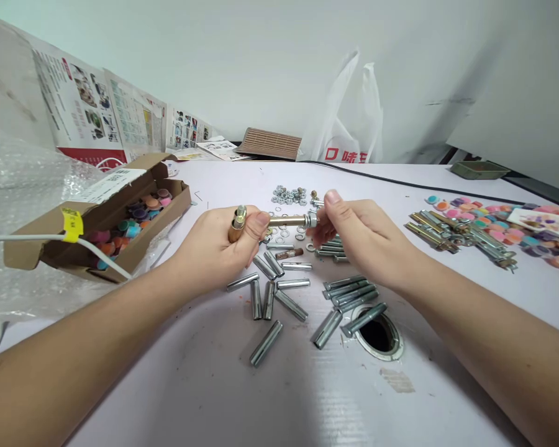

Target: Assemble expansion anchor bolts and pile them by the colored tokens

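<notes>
My left hand (223, 245) is closed around a brass-coloured expansion bolt (285, 221), which lies level and points right. A second brass-coloured bolt piece (237, 225) sticks up out of the same fist. My right hand (361, 233) curls its fingers at the far end of the level bolt, by a silver nut (312, 220); its thumb is raised and its fingertips are partly hidden. On the table below lie several loose silver slotted sleeves (266, 343). Beneath my right hand is a row of silver bolts (351, 293).
Silver nuts (289, 194) and washers (300, 234) are heaped behind my hands. Finished-looking bolts (461, 236) lie right, beside colourful caps (503, 223). A cardboard box (168, 205) of caps stands left. A round hole (394, 347) opens in the table. A black cable (400, 181) crosses the back.
</notes>
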Motion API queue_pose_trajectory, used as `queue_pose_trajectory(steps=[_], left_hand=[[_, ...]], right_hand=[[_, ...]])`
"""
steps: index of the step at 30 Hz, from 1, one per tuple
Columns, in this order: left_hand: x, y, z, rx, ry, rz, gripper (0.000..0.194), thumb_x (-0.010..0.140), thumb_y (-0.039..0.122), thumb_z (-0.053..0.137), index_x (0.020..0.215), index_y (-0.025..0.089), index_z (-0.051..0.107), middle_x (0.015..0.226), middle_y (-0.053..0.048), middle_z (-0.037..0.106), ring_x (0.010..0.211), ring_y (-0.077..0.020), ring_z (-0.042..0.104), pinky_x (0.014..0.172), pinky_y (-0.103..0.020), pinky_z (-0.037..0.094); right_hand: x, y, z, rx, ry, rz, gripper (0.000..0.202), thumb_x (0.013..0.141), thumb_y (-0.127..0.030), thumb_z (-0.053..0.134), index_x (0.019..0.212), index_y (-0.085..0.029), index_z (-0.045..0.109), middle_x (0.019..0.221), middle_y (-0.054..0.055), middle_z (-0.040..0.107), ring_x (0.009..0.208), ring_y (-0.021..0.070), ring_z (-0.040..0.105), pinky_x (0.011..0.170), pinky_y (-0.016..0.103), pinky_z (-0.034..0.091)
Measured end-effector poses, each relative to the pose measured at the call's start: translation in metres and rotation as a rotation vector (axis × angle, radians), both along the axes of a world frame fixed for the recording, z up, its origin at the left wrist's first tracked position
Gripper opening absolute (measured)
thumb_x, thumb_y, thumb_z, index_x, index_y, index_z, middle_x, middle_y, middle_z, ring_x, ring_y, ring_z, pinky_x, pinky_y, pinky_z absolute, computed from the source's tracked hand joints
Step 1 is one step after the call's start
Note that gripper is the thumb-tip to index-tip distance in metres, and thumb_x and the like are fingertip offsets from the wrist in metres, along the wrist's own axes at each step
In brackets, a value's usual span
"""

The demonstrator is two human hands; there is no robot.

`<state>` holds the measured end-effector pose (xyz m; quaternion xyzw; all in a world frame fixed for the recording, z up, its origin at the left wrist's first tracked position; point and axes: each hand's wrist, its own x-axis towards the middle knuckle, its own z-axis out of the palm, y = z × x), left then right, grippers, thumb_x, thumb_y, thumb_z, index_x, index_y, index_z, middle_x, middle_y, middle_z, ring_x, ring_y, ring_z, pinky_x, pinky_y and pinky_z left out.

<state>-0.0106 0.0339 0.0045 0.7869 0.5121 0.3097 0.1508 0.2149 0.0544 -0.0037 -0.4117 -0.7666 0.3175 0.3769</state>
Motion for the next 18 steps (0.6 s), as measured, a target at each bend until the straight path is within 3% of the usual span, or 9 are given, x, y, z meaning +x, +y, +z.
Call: queue_pose_trajectory(steps=[3, 4, 6, 9, 11, 14, 16, 18], left_hand=[[-0.0025, 0.0011, 0.0015, 0.061, 0.021, 0.035, 0.05, 0.101, 0.048, 0.039, 0.061, 0.019, 0.049, 0.048, 0.004, 0.048, 0.045, -0.0081, 0.042, 0.046, -0.023, 0.031], [-0.0032, 0.0018, 0.0018, 0.09, 0.03, 0.037, 0.049, 0.1, 0.047, 0.04, 0.062, 0.019, 0.051, 0.048, 0.004, 0.048, 0.045, -0.0083, 0.042, 0.046, -0.023, 0.031], [-0.004, 0.003, 0.0017, 0.13, 0.049, 0.026, 0.047, 0.1, 0.047, 0.041, 0.064, 0.019, 0.054, 0.047, 0.005, 0.047, 0.044, -0.0086, 0.041, 0.045, -0.024, 0.031], [-0.0038, 0.0039, 0.0001, 0.149, 0.076, 0.006, 0.042, 0.098, 0.044, 0.042, 0.069, 0.019, 0.058, 0.047, 0.005, 0.048, 0.043, -0.009, 0.039, 0.046, -0.024, 0.031], [-0.0037, 0.0039, -0.0015, 0.156, 0.093, 0.0, 0.04, 0.097, 0.043, 0.043, 0.068, 0.019, 0.057, 0.047, 0.005, 0.048, 0.044, -0.0094, 0.04, 0.047, -0.024, 0.032], [-0.0045, 0.0043, -0.0043, 0.166, 0.079, -0.008, 0.036, 0.096, 0.04, 0.046, 0.067, 0.019, 0.055, 0.049, 0.005, 0.049, 0.047, -0.0098, 0.041, 0.048, -0.023, 0.032], [-0.0054, 0.0047, -0.0058, 0.162, 0.059, -0.018, 0.03, 0.094, 0.035, 0.048, 0.071, 0.019, 0.058, 0.052, 0.004, 0.051, 0.049, -0.0101, 0.042, 0.049, -0.022, 0.033], [-0.0058, 0.0046, -0.0064, 0.159, 0.05, -0.027, 0.021, 0.091, 0.028, 0.05, 0.076, 0.019, 0.061, 0.054, 0.005, 0.052, 0.05, -0.0103, 0.043, 0.05, -0.022, 0.034]], right_hand=[[-0.0002, -0.0002, -0.0008, 0.057, 0.053, 0.046, 0.043, 0.094, -0.057, 0.059, 0.105, -0.016, 0.065, 0.082, 0.005, 0.068, 0.073, 0.0145, 0.06, 0.066, 0.029, 0.044], [-0.0005, -0.0004, -0.0006, 0.079, 0.043, 0.062, 0.042, 0.092, -0.055, 0.064, 0.106, -0.016, 0.065, 0.083, 0.004, 0.068, 0.073, 0.0143, 0.059, 0.065, 0.028, 0.044], [-0.0009, -0.0005, -0.0002, 0.089, -0.009, 0.066, 0.042, 0.093, -0.057, 0.061, 0.092, -0.016, 0.068, 0.072, 0.002, 0.063, 0.065, 0.0125, 0.054, 0.059, 0.027, 0.039], [-0.0004, 0.0, -0.0009, -0.002, -0.075, 0.024, 0.063, 0.098, -0.066, 0.041, 0.071, -0.016, 0.066, 0.062, 0.003, 0.059, 0.055, 0.0107, 0.048, 0.055, 0.029, 0.036], [0.0001, -0.0001, -0.0014, -0.031, -0.047, 0.017, 0.061, 0.098, -0.067, 0.039, 0.08, -0.017, 0.068, 0.072, 0.004, 0.065, 0.063, 0.0126, 0.056, 0.059, 0.029, 0.04], [-0.0002, -0.0009, -0.0004, 0.02, -0.028, 0.024, 0.046, 0.092, -0.064, 0.058, 0.097, -0.019, 0.067, 0.082, 0.004, 0.069, 0.07, 0.0136, 0.059, 0.06, 0.028, 0.041], [-0.0008, -0.0013, 0.0006, 0.02, -0.076, 0.018, 0.046, 0.091, -0.064, 0.059, 0.088, -0.019, 0.068, 0.073, 0.003, 0.066, 0.059, 0.0115, 0.052, 0.055, 0.028, 0.037], [-0.001, -0.0014, 0.0007, -0.024, -0.108, 0.007, 0.059, 0.096, -0.067, 0.047, 0.071, -0.018, 0.066, 0.065, 0.004, 0.063, 0.054, 0.011, 0.05, 0.054, 0.029, 0.037]])
